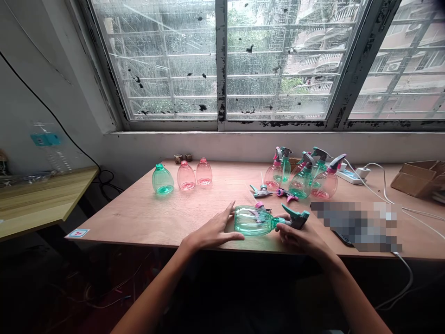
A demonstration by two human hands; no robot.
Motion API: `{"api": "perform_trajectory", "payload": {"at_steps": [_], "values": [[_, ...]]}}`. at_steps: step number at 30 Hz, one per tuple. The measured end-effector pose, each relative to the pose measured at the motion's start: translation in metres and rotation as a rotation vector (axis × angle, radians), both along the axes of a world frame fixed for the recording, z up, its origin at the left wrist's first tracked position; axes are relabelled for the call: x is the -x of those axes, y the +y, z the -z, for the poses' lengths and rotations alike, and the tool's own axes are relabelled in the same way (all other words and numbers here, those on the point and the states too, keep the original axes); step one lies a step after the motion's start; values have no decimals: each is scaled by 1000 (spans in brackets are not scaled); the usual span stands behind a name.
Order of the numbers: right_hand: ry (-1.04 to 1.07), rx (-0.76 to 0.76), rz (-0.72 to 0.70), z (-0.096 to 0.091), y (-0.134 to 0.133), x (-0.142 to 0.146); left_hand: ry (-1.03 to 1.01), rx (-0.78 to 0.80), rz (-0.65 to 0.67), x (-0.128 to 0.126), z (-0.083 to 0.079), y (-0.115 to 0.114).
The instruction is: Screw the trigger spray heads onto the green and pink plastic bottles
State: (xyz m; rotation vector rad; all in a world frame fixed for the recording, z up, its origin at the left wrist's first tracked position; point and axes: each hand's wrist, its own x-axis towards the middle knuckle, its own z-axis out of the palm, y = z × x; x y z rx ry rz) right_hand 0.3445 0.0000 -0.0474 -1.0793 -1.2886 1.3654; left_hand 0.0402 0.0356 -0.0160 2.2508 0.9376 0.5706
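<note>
The green spray bottle [253,221] is lying sideways between the two hands near the front of the desk [139,222], its base pointing left — and the right hand [295,235] is gripping it at the neck, just under the teal-and-black trigger head [297,217]. Over on the other end, the left hand [217,228] is spreading wide, thumb well away from the fingers, with the bottle's base sitting right beside it; whether skin is meeting plastic there, I can't tell. Beyond the bottle, a loose teal trigger head [263,191] and a loose pink trigger head [288,195] are lying about. Farther back on the right, a cluster of finished sprayers [301,181] is standing upright, while a headless green bottle [162,180] and two headless pink bottles [186,176] are standing off to the left.
</note>
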Motion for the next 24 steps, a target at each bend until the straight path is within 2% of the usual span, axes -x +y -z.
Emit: {"api": "perform_trajectory", "payload": {"at_steps": [3,8,15,24], "values": [[6,0,-3,2,1,-1,-18,30,-6,0,0,0],[7,-12,9,7,3,-3,49,-81,-16,-1,1,0],[14,-40,-3,14,6,-5,43,-82,-6,-1,-1,-2],[-37,-36,-11,4,1,-1,-10,-68,55,-3,-15,-6]]}}
